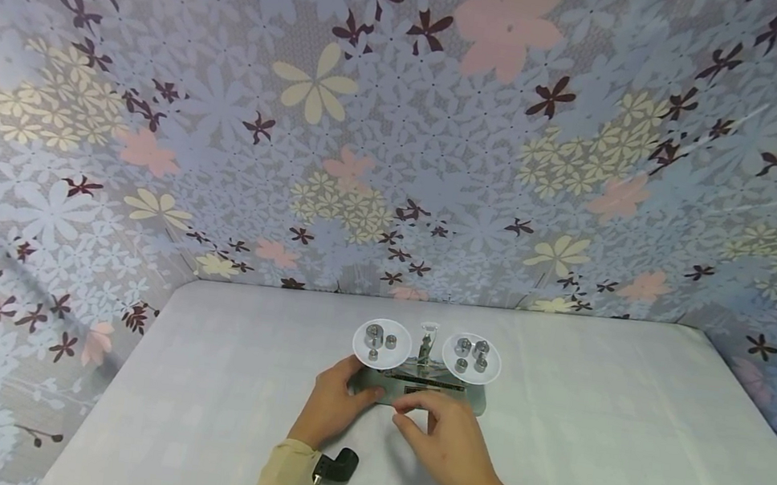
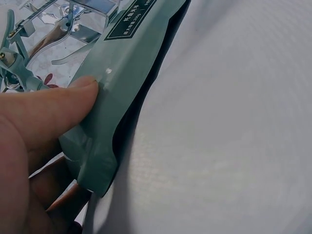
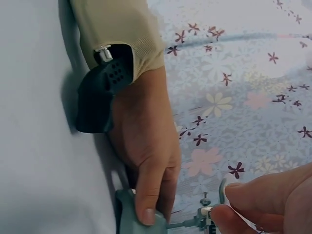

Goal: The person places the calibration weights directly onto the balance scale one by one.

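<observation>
A grey-green balance scale (image 1: pixel 479 404) stands on the white table, near its back edge. Its left pan (image 1: pixel 381 352) and right pan (image 1: pixel 489 372) each carry small metal weights. My left hand (image 1: pixel 362 386) grips the base's left end, thumb (image 2: pixel 58 109) on top of the base (image 2: pixel 129 83) and fingers underneath. The right wrist view shows the same left hand (image 3: pixel 146 146) holding that base corner (image 3: pixel 127 219). My right hand (image 1: pixel 404 412) hovers at the front of the beam. There its thumb and forefinger (image 3: pixel 239 195) pinch a small metal part of the beam (image 3: pixel 208 218).
The white table (image 1: pixel 625 449) runs wide to the left, right and front of the scale. Flower-patterned walls (image 1: pixel 373 127) close in behind and on both sides. A black wrist camera (image 1: pixel 336 467) sits on my left sleeve.
</observation>
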A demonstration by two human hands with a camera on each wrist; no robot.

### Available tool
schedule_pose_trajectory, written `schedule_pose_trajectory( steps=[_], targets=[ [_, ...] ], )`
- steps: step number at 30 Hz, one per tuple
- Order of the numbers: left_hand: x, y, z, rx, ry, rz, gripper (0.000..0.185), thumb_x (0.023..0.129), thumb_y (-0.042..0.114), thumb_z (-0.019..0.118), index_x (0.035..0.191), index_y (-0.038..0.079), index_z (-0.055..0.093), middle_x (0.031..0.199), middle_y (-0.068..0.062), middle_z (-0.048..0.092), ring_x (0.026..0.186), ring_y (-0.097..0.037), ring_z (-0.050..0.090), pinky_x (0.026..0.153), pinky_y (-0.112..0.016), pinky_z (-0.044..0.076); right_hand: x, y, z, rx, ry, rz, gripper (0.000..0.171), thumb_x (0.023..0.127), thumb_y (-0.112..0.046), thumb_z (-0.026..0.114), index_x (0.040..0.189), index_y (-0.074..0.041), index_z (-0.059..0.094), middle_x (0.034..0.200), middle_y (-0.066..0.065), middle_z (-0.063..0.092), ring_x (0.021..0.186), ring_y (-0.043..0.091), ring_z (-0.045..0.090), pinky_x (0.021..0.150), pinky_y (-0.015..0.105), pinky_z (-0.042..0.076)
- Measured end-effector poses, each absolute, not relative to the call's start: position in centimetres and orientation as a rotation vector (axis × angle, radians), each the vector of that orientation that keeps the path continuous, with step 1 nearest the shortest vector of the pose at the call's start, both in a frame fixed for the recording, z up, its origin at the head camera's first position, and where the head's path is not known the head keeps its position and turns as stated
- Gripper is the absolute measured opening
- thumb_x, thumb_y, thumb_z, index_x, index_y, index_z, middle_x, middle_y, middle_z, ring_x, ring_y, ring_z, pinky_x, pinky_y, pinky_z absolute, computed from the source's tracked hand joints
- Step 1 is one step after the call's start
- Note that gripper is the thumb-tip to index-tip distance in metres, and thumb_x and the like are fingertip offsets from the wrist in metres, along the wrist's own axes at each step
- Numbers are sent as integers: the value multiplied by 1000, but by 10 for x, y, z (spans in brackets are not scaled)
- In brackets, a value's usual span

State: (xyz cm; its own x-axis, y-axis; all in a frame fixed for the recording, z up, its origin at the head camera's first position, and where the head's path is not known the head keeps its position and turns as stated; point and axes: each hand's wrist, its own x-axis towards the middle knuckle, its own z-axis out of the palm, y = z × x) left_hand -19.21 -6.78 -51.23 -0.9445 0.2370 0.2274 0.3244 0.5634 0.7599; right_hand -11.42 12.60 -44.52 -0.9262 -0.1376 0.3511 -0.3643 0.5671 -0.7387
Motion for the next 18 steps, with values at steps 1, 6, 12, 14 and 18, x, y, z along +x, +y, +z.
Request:
schedule_pose_trajectory(
  steps=[1, 6, 12, 14, 18],
  targets=[
    [-192, -68, -512, -482, -2688, -1344, 53, 88, 26, 77, 135, 7, 61, 135, -12, 63, 128, -30, 57, 109, -49, 45, -113, 127, -446, 410, -2558, 1295, 15, 82, -11, 82, 92, -22, 78, 86, -12, 72, 47, -2, 37, 41, 19, 34],
    [-193, -68, -513, -492, -2681, -1344, 54, 88, 26, 77, 136, 7, 61, 135, -12, 63, 128, -30, 57, 109, -49, 45, -109, 131, -451, 424, -2563, 1288, 14, 82, -11, 82, 92, -19, 78, 86, -13, 71, 49, -3, 37, 44, 18, 35],
    [-193, -68, -513, -492, -2690, -1342, 55, 88, 27, 77, 137, 8, 60, 136, -12, 62, 129, -30, 56, 110, -49, 44, -104, 137, -461, 401, -2573, 1326, 13, 81, -12, 83, 90, -19, 77, 73, -18, 61, 48, -3, 37, 45, 17, 36],
    [-193, -68, -513, -491, -2692, -1343, 55, 88, 27, 76, 137, 8, 60, 136, -12, 62, 129, -30, 56, 110, -49, 44, -103, 138, -464, 391, -2580, 1325, 13, 81, -12, 83, 90, -19, 77, 68, -17, 56, 48, -3, 37, 45, 18, 36],
    [-193, -67, -513, -496, -2689, -1338, 55, 88, 27, 76, 137, 8, 60, 136, -12, 62, 129, -29, 56, 110, -48, 44, -101, 142, -468, 376, -2597, 1330, 13, 81, -10, 82, 91, -19, 77, 64, -14, 51, 47, -2, 36, 44, 18, 36]
  ],
)
